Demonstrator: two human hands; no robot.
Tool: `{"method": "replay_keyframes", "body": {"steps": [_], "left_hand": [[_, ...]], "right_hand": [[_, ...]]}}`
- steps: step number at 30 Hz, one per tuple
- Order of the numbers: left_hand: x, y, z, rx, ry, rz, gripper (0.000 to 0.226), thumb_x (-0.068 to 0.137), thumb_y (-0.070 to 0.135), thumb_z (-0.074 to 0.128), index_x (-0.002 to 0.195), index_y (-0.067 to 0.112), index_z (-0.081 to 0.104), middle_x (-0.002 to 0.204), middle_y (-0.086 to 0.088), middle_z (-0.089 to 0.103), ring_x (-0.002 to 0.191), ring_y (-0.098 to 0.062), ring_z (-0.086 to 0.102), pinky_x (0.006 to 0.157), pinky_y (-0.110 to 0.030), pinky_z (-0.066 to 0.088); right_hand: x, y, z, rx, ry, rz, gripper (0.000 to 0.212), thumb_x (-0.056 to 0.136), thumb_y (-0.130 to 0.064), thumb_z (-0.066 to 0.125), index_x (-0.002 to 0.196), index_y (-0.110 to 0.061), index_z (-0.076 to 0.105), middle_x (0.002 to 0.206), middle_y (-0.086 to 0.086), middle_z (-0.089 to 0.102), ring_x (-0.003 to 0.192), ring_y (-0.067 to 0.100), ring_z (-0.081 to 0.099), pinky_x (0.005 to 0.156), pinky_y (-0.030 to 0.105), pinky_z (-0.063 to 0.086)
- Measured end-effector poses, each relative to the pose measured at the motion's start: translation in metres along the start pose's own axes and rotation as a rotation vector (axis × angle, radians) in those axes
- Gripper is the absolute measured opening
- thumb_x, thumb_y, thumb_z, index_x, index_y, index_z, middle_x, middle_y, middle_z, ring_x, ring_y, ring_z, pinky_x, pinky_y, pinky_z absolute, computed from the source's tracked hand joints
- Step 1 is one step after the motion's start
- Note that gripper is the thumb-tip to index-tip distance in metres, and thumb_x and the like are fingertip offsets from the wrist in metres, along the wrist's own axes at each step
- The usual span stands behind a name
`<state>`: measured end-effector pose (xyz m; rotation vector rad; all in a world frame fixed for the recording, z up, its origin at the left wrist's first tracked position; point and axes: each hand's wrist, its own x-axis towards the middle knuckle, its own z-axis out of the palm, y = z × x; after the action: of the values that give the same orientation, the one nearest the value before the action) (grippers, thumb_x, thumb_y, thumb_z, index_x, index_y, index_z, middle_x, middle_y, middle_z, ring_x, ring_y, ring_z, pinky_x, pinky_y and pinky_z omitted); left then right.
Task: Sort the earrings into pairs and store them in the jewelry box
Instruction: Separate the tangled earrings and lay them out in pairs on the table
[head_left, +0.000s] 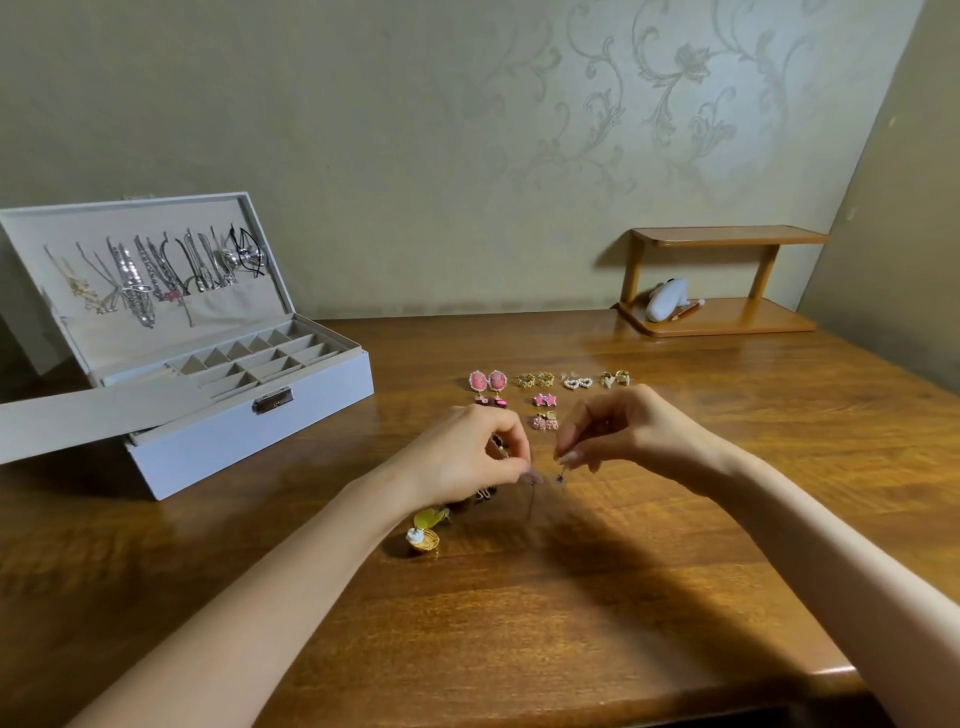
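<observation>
Two hands meet at the centre of the frame: the left hand (475, 457) pinches something small and dark between thumb and fingertips, and the right hand (618, 428) pinches a thin dangling earring (560, 475), its dark bead hanging just below the nails. Whether the two pieces match is too blurred to tell. To do this step well, I would hold both side by side, compare them, then lay them just below the sorted pairs (545, 389) in the middle of the frame, without brushing that row. Unsorted pieces, among them a yellow and white earring (423, 532), lie under the left wrist, so that arm should lift clear first. At the left edge, the jewelry box (249, 441) stands open, with bare wooden table (571, 597) between.
</observation>
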<state>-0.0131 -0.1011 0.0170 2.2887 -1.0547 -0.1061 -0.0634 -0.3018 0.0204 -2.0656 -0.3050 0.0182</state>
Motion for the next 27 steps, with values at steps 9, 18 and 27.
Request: {"method": "replay_keyframes", "body": {"steps": [9,18,27], "left_hand": [[0.020,0.006,0.004,-0.200,-0.251,0.086,0.006,0.082,0.007,0.068,0.083,0.013,0.065,0.085,0.002,0.064,0.073,-0.001,0.061,0.067,-0.010,0.045],[0.055,-0.013,0.030,0.084,-0.140,0.033,0.017,0.080,0.011,0.070,0.092,0.017,0.059,0.094,0.003,0.060,0.086,-0.013,0.053,0.077,-0.028,0.042],[0.071,-0.019,0.038,0.084,0.012,-0.009,0.026,0.078,0.002,0.069,0.093,0.020,0.059,0.091,0.001,0.071,0.079,-0.011,0.065,0.076,-0.032,0.053]], "right_hand": [[-0.003,0.009,-0.018,0.145,-0.025,0.040,0.018,0.074,0.001,0.069,0.091,-0.001,0.065,0.078,0.013,0.066,0.070,0.021,0.061,0.059,0.024,0.049],[0.017,0.039,0.000,-0.165,0.158,0.219,0.025,0.074,0.010,0.067,0.093,-0.007,0.063,0.081,0.010,0.067,0.064,0.012,0.062,0.055,0.021,0.050],[0.031,0.046,0.006,-0.190,0.375,0.241,0.029,0.071,0.007,0.068,0.086,-0.017,0.062,0.080,0.008,0.069,0.069,0.015,0.064,0.057,0.020,0.050]]}}
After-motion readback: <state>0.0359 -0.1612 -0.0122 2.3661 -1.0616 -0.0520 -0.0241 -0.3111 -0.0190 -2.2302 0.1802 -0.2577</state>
